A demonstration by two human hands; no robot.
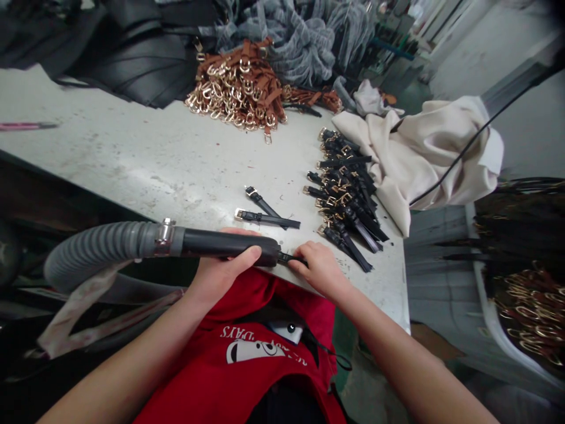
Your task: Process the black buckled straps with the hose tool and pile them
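Note:
My left hand (220, 272) is wrapped round a black tube nozzle (229, 244) joined by a metal clamp to a grey ribbed hose (99, 247). At the nozzle's tip my right hand (320, 268) pinches a small black strap (293, 258) against the near edge of the white table (145, 159). Two loose black straps with buckles (265, 215) lie just beyond the nozzle. A pile of black buckled straps (346, 194) sits to the right of them, close to my right hand.
A heap of brown straps with gold buckles (238, 88) lies at the back, cream cloth (424, 153) with a black cable over it at the right. Dark material (132, 53) and grey fabric (300, 35) sit behind. A bin of buckled straps (529, 300) stands at right.

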